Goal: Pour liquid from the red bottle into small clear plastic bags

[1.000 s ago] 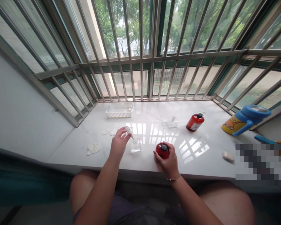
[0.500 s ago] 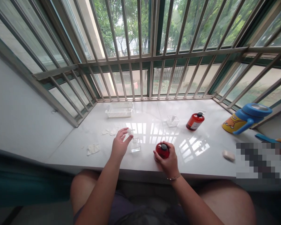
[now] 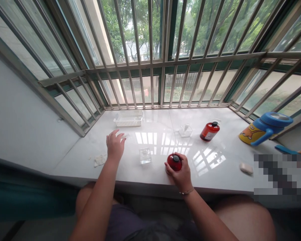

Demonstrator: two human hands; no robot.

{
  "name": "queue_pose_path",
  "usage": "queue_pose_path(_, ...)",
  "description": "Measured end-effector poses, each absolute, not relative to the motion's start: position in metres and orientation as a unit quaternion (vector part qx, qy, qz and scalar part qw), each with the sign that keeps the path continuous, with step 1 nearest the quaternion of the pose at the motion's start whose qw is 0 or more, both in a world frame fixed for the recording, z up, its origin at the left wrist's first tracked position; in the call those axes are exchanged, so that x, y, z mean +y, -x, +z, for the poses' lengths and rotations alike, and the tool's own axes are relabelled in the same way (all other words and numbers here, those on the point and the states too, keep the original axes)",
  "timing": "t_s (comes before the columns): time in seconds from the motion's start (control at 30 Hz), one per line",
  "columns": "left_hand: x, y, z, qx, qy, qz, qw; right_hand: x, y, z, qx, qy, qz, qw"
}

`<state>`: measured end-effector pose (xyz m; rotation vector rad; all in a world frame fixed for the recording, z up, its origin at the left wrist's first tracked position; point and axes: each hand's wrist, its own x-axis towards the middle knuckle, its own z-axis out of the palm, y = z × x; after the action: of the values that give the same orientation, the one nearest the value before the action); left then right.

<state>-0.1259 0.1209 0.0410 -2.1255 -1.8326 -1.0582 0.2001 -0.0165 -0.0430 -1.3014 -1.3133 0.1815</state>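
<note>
Clasping a glossy, rounded red bottle [image 3: 173,163] with right-hand fingers [image 3: 184,160].

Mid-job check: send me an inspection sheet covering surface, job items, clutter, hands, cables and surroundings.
Surface: glossy white ledge with bright reflections; pixelation hides part at the right.
Job items: dark-capped red bottle in hand; clear square container apart from it, to the left.
Clutter: crumpled white sheet, white basket, second clear container, labelled red bottle, blue-and-yellow mug, pale rounded block.
Hands: right hand grips the dark-capped red bottle; left hand has curved fingers above the ledge; cannot tell whether it holds anything.
Cables: nothing seen.
Surroundings: metal window bars behind the ledge, trees outside.
</note>
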Motion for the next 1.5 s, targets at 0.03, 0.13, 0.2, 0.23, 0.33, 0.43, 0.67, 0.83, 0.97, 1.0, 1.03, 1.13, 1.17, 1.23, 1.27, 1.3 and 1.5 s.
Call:
queue_pose_path(0.03,0.131,0.134,0.036,-0.626,0.706,-0.324,0.070,-0.016,-0.200,-0.043,-0.567,0.560,0.077,0.599)
queue_pose_path(0.13,0.155,0.152,0.018,-0.645,0.711,-0.276,0.041,-0.016,-0.200,-0.042,-0.569,0.558,0.075,0.599)
queue_pose_path(0.2,0.165,0.160,0.008,-0.644,0.719,-0.261,0.008,-0.016,-0.200,-0.042,-0.570,0.558,0.073,0.598)
queue_pose_path(0.23,0.169,0.164,0.005,-0.642,0.723,-0.256,-0.008,-0.016,-0.200,-0.042,-0.571,0.558,0.072,0.598)
queue_pose_path(0.33,0.175,0.169,-0.001,-0.635,0.730,-0.251,-0.040,-0.017,-0.200,-0.043,-0.570,0.559,0.072,0.598)
queue_pose_path(0.43,0.174,0.167,-0.001,-0.630,0.730,-0.262,-0.052,-0.017,-0.200,-0.043,-0.570,0.559,0.074,0.598)
queue_pose_path(0.67,0.116,0.098,0.025,-0.534,0.747,-0.389,-0.077,-0.017,-0.199,-0.041,-0.563,0.561,0.086,0.600)
queue_pose_path(0.83,0.045,0.006,0.050,-0.369,0.815,-0.400,-0.198,-0.017,-0.199,-0.041,-0.559,0.559,0.101,0.604)
queue_pose_path(0.97,0.018,-0.046,0.049,-0.328,0.847,-0.349,-0.231,-0.017,-0.198,-0.045,-0.553,0.558,0.104,0.610)
queue_pose_path(1.0,0.015,-0.054,0.047,-0.330,0.846,-0.346,-0.237,-0.017,-0.198,-0.046,-0.548,0.562,0.100,0.611)
queue_pose_path(1.03,0.013,-0.059,0.045,-0.334,0.841,-0.349,-0.245,-0.017,-0.197,-0.047,-0.543,0.567,0.095,0.612)
queue_pose_path(1.13,0.011,-0.067,0.040,-0.349,0.811,-0.382,-0.274,-0.017,-0.197,-0.047,-0.540,0.572,0.095,0.610)
queue_pose_path(1.17,0.011,-0.068,0.039,-0.354,0.800,-0.394,-0.282,-0.017,-0.197,-0.046,-0.543,0.568,0.097,0.611)
queue_pose_path(1.23,0.012,-0.068,0.038,-0.367,0.780,-0.414,-0.292,-0.016,-0.196,-0.045,-0.547,0.562,0.099,0.613)
queue_pose_path(1.27,0.013,-0.068,0.038,-0.378,0.769,-0.423,-0.296,-0.016,-0.196,-0.044,-0.547,0.561,0.099,0.613)
queue_pose_path(1.3,0.013,-0.068,0.039,-0.390,0.757,-0.431,-0.299,-0.016,-0.196,-0.043,-0.547,0.562,0.100,0.613)
queue_pose_path(1.5,0.010,-0.063,0.046,-0.387,0.757,-0.403,-0.338,-0.015,-0.196,-0.041,-0.549,0.556,0.107,0.614)
